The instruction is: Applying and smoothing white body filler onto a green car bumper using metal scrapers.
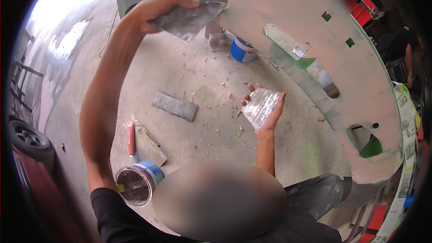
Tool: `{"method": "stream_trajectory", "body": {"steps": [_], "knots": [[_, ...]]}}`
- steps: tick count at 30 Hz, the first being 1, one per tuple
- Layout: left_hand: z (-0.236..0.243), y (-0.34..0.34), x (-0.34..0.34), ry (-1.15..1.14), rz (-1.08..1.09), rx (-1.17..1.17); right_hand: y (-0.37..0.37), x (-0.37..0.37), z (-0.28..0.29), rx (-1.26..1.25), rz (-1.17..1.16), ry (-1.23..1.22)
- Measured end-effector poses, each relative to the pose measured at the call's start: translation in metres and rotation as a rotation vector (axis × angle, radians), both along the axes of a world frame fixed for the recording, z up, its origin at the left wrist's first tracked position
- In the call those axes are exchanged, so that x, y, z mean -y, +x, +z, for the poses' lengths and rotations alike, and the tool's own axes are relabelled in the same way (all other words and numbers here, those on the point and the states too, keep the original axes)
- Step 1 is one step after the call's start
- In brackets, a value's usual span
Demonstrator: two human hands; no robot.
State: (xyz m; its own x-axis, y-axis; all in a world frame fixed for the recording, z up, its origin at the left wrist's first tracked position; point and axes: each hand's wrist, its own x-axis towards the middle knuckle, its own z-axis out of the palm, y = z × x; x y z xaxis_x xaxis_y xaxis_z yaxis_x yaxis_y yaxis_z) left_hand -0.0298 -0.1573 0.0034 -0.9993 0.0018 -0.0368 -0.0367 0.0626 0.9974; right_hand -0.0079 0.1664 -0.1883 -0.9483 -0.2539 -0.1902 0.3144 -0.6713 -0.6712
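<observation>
My left hand (156,11), at the end of a raised arm, grips a thin, smeared dark grey filler spreader (191,19) by its edge. That sheet is at the far left end of a large panel (315,22), which looks like a car bumper coated in pinkish filler with green patches. Lower and to the right, my right hand (268,119) holds a shiny square metal spreader plate (261,105) face up, thumb along one side and fingertips curled round the other. This plate is apart from the panel.
On the floor lie a grey block (174,106), a red tube (131,138) and a flat pale sheet (151,146). An open tin (155,173) stands lower left, a blue tin (243,50) beneath the panel. A wheel (29,139) is far left; another person (408,58) is far right.
</observation>
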Motion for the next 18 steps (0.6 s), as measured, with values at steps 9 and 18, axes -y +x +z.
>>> {"method": "stream_trajectory", "body": {"steps": [9,18], "knots": [[-0.012,0.009,-0.011,0.074,0.112,-0.012,-0.003,-0.001,0.0,-0.001,0.001,-0.022],[-0.028,0.016,-0.048,0.552,0.273,0.161,0.0,0.005,0.001,0.043,0.038,-0.056]]}}
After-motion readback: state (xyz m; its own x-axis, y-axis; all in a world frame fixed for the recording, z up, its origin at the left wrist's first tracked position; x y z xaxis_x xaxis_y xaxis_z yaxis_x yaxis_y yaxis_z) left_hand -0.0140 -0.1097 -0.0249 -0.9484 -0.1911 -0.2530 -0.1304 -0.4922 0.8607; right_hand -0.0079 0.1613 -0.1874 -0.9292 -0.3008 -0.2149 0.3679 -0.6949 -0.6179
